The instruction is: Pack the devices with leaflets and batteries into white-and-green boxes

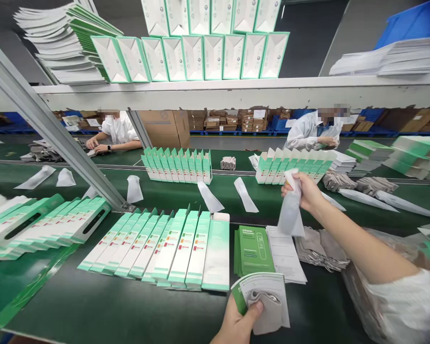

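Note:
My left hand is closed on a grey fabric pouch laid over a printed leaflet and a green booklet, with the thumb pressing on top. Above and to the right, my right hand pinches the top of a translucent white plastic sleeve, which hangs down with a pale object inside that I cannot make out. Under it lie a stack of green manuals, a stack of white leaflets and a pile of grey pouches.
A row of white and green cartons stands left of the manuals. Behind runs a green conveyor belt carrying sleeves and more cartons. A metal post slants at left, and a shelf with boxes crosses overhead. Two people work opposite.

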A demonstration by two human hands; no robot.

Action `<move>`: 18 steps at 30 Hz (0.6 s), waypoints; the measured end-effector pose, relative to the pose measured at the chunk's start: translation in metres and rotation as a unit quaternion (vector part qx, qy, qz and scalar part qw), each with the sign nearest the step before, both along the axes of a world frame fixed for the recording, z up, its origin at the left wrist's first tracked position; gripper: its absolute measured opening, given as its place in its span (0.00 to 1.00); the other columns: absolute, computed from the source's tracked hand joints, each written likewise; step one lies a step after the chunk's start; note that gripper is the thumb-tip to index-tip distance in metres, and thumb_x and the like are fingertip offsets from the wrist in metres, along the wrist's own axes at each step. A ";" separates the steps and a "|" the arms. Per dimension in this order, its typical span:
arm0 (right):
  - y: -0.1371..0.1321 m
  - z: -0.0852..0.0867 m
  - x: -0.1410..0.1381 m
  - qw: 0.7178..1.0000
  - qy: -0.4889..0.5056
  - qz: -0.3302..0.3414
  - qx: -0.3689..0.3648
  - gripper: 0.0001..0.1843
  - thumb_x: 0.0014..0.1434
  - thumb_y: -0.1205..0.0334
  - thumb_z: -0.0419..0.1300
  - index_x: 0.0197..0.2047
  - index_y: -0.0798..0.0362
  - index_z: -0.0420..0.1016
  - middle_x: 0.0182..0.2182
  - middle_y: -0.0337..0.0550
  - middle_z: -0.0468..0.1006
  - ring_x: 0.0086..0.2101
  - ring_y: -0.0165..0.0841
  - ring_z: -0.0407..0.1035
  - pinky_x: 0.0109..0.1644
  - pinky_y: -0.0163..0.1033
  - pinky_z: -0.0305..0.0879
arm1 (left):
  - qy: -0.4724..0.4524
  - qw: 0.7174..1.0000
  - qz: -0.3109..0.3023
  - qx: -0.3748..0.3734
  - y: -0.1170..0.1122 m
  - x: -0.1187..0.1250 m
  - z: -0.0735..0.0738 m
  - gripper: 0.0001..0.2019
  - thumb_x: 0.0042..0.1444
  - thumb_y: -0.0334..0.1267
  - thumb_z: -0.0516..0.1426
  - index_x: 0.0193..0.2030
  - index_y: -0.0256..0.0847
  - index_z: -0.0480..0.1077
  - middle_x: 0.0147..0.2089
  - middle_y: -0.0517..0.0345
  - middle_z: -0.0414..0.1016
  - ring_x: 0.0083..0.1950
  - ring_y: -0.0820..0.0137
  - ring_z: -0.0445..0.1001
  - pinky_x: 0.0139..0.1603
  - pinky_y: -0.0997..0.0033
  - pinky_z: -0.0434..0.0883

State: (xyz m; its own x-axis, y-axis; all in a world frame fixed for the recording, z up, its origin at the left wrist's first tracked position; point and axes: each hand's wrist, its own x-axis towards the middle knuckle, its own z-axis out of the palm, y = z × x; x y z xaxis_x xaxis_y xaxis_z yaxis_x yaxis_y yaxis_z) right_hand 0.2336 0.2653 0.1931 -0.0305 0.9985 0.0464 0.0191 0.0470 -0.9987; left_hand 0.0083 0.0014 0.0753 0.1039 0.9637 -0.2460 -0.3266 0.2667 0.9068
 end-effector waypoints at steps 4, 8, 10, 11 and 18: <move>-0.098 -0.003 -0.021 0.970 0.131 0.147 -0.144 0.28 0.55 0.34 0.58 0.22 0.49 0.60 0.15 0.32 0.59 0.18 0.28 0.58 0.23 0.35 0.62 | 0.090 0.972 -0.163 0.142 0.009 0.001 0.031 0.27 0.60 0.48 0.58 0.65 0.44 0.64 0.70 0.46 0.60 0.68 0.51 0.60 0.68 0.52 0.57; -0.163 -0.026 -0.048 0.941 0.171 0.203 -0.210 0.18 0.51 0.52 0.70 0.29 0.50 0.64 0.16 0.32 0.67 0.17 0.26 0.60 0.22 0.32 0.60 | 0.131 0.910 -0.301 0.255 0.005 0.008 0.041 0.18 0.62 0.41 0.56 0.59 0.45 0.72 0.71 0.50 0.57 0.70 0.54 0.58 0.68 0.58 0.57; -0.179 -0.034 -0.056 0.930 0.226 0.181 -0.225 0.14 0.54 0.59 0.69 0.30 0.51 0.65 0.18 0.33 0.70 0.17 0.25 0.60 0.22 0.32 0.61 | 0.144 0.894 -0.334 0.262 -0.002 0.011 0.037 0.20 0.62 0.35 0.56 0.60 0.47 0.70 0.68 0.50 0.61 0.67 0.58 0.63 0.67 0.60 0.59; -0.185 -0.035 -0.059 0.917 0.273 0.169 -0.237 0.12 0.55 0.62 0.68 0.30 0.52 0.66 0.20 0.35 0.72 0.18 0.25 0.61 0.23 0.32 0.63 | 0.153 0.891 -0.342 0.258 -0.005 0.012 0.034 0.21 0.61 0.33 0.56 0.61 0.48 0.69 0.66 0.50 0.64 0.65 0.59 0.65 0.66 0.61 0.60; -0.199 -0.034 -0.065 0.804 0.518 0.112 -0.269 0.13 0.51 0.70 0.69 0.27 0.52 0.66 0.21 0.29 0.64 0.23 0.22 0.62 0.35 0.30 0.70 | 0.193 0.881 -0.364 0.232 -0.016 0.009 0.027 0.20 0.60 0.33 0.57 0.59 0.47 0.71 0.57 0.51 0.69 0.60 0.61 0.68 0.63 0.63 0.63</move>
